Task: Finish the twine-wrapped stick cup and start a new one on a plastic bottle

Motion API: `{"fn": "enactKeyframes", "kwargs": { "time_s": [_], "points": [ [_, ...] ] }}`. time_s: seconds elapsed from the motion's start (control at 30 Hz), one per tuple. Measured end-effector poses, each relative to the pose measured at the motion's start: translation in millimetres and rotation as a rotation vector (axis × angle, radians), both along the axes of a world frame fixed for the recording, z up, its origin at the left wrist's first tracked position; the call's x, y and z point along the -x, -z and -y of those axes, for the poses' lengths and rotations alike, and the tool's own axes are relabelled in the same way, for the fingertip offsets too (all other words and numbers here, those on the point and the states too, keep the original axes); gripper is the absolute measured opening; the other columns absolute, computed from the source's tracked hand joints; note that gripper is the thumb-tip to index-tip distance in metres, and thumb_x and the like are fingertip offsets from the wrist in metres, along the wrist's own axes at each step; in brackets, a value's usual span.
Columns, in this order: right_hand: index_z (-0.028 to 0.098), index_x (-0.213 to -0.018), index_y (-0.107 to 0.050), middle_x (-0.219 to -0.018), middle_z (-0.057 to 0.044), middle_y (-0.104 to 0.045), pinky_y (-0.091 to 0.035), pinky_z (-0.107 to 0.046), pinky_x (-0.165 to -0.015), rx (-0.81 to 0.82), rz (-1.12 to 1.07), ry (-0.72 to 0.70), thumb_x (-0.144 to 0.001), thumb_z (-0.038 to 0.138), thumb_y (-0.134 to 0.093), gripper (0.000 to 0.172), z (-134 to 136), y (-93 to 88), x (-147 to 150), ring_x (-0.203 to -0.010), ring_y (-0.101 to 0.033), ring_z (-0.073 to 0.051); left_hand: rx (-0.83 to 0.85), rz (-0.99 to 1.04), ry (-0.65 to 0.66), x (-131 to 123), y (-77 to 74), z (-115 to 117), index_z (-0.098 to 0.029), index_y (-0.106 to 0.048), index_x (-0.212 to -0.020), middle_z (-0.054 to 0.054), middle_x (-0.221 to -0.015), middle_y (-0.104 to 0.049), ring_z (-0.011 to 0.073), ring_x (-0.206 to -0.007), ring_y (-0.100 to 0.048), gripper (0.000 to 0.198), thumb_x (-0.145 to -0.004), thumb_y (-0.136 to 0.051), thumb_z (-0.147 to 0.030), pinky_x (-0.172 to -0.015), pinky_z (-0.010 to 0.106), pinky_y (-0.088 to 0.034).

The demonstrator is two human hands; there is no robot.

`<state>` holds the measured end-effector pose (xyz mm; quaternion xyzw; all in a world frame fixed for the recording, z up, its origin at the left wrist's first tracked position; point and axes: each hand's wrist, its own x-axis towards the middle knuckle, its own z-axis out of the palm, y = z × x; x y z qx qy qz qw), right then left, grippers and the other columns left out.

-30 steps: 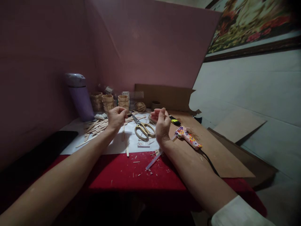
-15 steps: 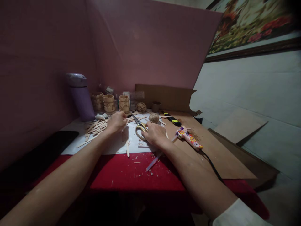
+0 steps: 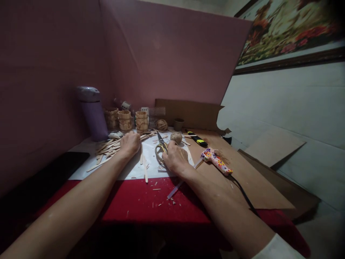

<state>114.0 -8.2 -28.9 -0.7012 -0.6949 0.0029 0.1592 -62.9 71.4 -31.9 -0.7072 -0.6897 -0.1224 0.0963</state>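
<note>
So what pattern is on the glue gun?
The glue gun is white with bright multicoloured flowers, seen in the head view.

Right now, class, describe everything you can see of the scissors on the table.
The scissors lie flat on the white sheet, blades closed and pointing away toward the back wall, handles toward the person. The blades look like dark metal; the looped handles look gold-coloured. The right hand rests on the handle end and hides part of it. A ball of twine sits just to the right of the blades, and wooden craft sticks lie to the left.
</note>
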Motion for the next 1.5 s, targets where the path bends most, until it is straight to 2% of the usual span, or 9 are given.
{"fn": "enactKeyframes", "kwargs": {
  "time_s": [0.17, 0.3, 0.43, 0.63, 0.83, 1.07, 1.2, 1.33, 1.5],
  "points": [
    [0.009, -0.118, -0.054, -0.104, -0.02, -0.075, -0.051, -0.037, -0.076, -0.003, -0.038, 0.043, -0.089, 0.024, -0.053, 0.032, 0, -1.2, 2, -0.099, -0.073, -0.033, -0.042, -0.018, -0.022, -1, 0.5, 3, -0.012, -0.071, -0.112, 0.02, -0.115, -0.065, 0.0335, -0.104, -0.061, 0.04, -0.093, -0.038, -0.022, -0.077, 0.04, -0.046],
    [0.008, -0.12, -0.052, -0.106, -0.021, -0.074, -0.051, -0.036, -0.076, -0.011, -0.045, 0.061, -0.09, 0.022, -0.052, 0.033, 2, -2.4, 3, -0.099, -0.073, -0.033, -0.073, -0.046, 0.166, -10, -1.7, 1, -0.018, -0.073, -0.107, 0.013, -0.119, -0.067, 0.0304, -0.117, -0.054, 0.035, -0.094, -0.042, -0.027, -0.092, 0.04, -0.041],
    [0.009, -0.12, -0.05, -0.105, -0.02, -0.075, -0.05, -0.035, -0.075, -0.01, -0.062, 0.063, -0.09, 0.02, -0.051, 0.032, 4, -4.3, 4, -0.099, -0.073, -0.032, 0.014, -0.044, 0.273, -32, -7.2, -11, -0.024, -0.075, -0.104, 0.007, -0.113, -0.072, 0.0255, -0.113, -0.058, 0.029, -0.092, -0.05, -0.033, -0.091, 0.034, -0.042],
    [0.011, -0.117, -0.051, -0.105, -0.02, -0.075, -0.049, -0.035, -0.074, -0.011, -0.084, 0.098, -0.089, 0.021, -0.052, 0.03, 1, -5.2, 0, -0.099, -0.073, -0.032, 0.099, 0.007, 0.164, -58, -5.8, -39, -0.015, -0.076, -0.103, 0.019, -0.115, -0.072, 0.033, -0.116, -0.06, 0.028, -0.088, -0.055, -0.026, -0.089, 0.037, -0.046],
    [0.011, -0.116, -0.05, -0.104, -0.02, -0.075, -0.049, -0.035, -0.075, -0.025, -0.099, 0.084, -0.088, 0.022, -0.052, 0.03, -2, -3.3, -2, -0.098, -0.073, -0.031, 0.164, 0.092, 0.069, -53, -6.1, -46, -0.011, -0.074, -0.106, 0.023, -0.11, -0.072, 0.033, -0.105, -0.067, 0.029, -0.083, -0.06, -0.022, -0.08, 0.034, -0.05],
    [0.012, -0.115, -0.05, -0.101, -0.02, -0.075, -0.051, -0.036, -0.075, -0.042, -0.113, 0.09, -0.087, 0.023, -0.053, 0.03, -4, -2.7, 2, -0.095, -0.074, -0.031, 0.144, 0.109, 0.067, -22, -14.4, -26, -0.011, -0.074, -0.088, 0.02, -0.094, -0.073, 0.0322, -0.094, -0.069, 0.016, -0.082, -0.061, -0.018, -0.076, 0.037, -0.05],
    [0.011, -0.118, -0.05, -0.1, -0.02, -0.076, -0.051, -0.036, -0.075, -0.065, -0.071, 0.069, -0.086, 0.022, -0.055, 0.034, -7, 0.7, 6, -0.094, -0.074, -0.03, 0.064, 0.083, 0.099, -21, -13.5, -6, -0.013, -0.074, -0.087, 0.019, -0.096, -0.073, 0.0323, -0.096, -0.067, 0.02, -0.085, -0.054, -0.014, -0.08, 0.039, -0.048],
    [0.013, -0.118, -0.052, -0.102, -0.019, -0.076, -0.051, -0.035, -0.075, -0.047, -0.018, 0.053, -0.086, 0.027, -0.059, 0.036, -9, 2.7, 4, -0.096, -0.074, -0.031, -0.071, 0.074, 0.214, -43, -4.9, 36, -0.016, -0.07, -0.104, 0.015, -0.108, -0.071, 0.0271, -0.103, -0.063, 0.029, -0.093, -0.043, -0.017, -0.088, 0.036, -0.045],
    [0.016, -0.112, -0.06, -0.105, -0.016, -0.076, -0.051, -0.035, -0.075, -0.002, 0.029, 0.002, -0.092, 0.03, -0.053, 0.025, -11, 5.5, -3, -0.099, -0.073, -0.031, -0.234, 0.037, 0.49, -61, 3.5, 67, -0.016, -0.069, -0.092, 0.013, -0.086, -0.069, 0.0262, -0.092, -0.062, 0.03, -0.097, -0.04, -0.021, -0.084, 0.037, -0.043]
  ]
}}
